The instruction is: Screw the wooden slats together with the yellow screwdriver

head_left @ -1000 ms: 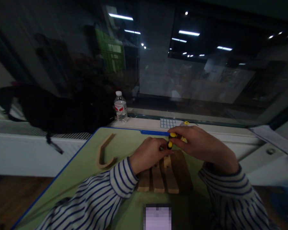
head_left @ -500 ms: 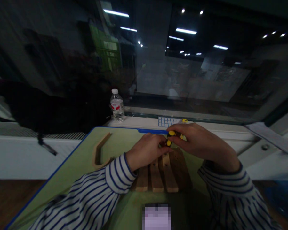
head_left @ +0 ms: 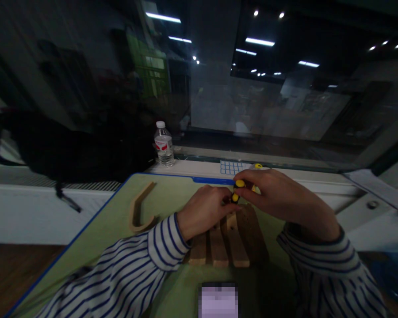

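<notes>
A short yellow-and-black tool (head_left: pixel 239 183), apparently a screwdriver, is pinched in my right hand (head_left: pixel 273 192) near the table's far edge. Just left of it, my left hand (head_left: pixel 207 207) has its thumb and fingers pressed together around the tool's lower part; what exactly they grip is hidden. Under and in front of the hands lies a wooden piece with light slats (head_left: pixel 238 243) side by side on a darker brown board (head_left: pixel 254 234). Small dark holes show in the slats. A curved wooden hook-shaped piece (head_left: pixel 135 212) rests at the left on the green tabletop (head_left: pixel 172 190).
Beyond the table, a water bottle (head_left: pixel 164 148) and a blue-gridded card (head_left: pixel 230 167) stand or lie on the white sill. A black bag (head_left: pixel 69 145) is at the left. A blurred phone-like object (head_left: pixel 218 302) lies at the near edge. Papers (head_left: pixel 378 187) are at the right.
The whole view has shifted slightly, moving things a little to the right. Both hands keep nearly the same pose around the yellow-and-black tool.
</notes>
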Motion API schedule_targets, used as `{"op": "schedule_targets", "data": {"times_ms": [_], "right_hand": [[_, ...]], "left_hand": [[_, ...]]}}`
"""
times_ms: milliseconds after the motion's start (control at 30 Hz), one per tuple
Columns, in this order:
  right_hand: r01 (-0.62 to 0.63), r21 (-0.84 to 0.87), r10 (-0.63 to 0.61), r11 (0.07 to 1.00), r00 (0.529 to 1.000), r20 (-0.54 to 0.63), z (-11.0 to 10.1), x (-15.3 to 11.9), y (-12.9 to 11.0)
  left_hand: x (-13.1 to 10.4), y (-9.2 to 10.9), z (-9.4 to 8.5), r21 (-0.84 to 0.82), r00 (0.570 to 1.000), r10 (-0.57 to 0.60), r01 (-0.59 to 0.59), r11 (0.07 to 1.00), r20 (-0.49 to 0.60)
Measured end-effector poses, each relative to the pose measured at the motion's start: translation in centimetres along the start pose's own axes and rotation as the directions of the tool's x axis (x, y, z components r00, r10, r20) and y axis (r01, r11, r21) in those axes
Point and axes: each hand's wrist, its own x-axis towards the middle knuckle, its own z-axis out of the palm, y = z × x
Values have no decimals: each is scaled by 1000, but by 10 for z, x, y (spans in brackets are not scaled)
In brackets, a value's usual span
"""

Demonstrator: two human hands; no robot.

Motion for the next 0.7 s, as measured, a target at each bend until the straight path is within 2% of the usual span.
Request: {"op": "schedule_targets", "data": {"times_ms": [400, 533, 700], "right_hand": [[-2, -19, 2, 1000, 1000, -1, 3, 0, 1], [22, -8, -22, 1000, 998, -60, 5, -1, 2], [63, 23, -62, 998, 997, -40, 3, 1, -2]], "left_hand": [[-1, 2, -1, -13, 1000, 0, 0, 1000, 5], [0, 0, 0, -10, 1000, 9, -9, 1000, 3], [-1, -2, 1, 8, 1000, 19, -19, 1000, -17]]}}
